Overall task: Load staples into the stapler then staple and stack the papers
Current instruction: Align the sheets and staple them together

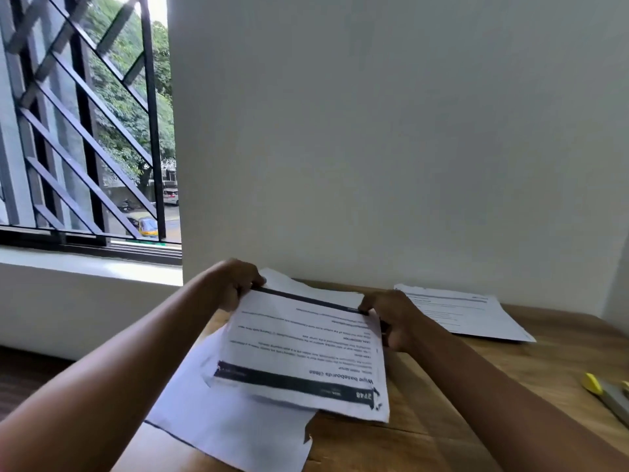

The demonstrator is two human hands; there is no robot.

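A set of printed papers (299, 356) with a dark header band is held slightly raised over the wooden table (510, 386). My left hand (235, 284) grips its far left corner. My right hand (391, 318) pinches its far right corner. More white sheets (218, 420) lie flat beneath, reaching the table's left edge. Another printed stack (463, 311) rests at the back right. A yellow and grey stapler (609, 396) lies at the right edge of view, partly cut off.
A white wall (374, 148) rises directly behind the table. To the left is a barred window (85, 131) above a white sill (85, 264).
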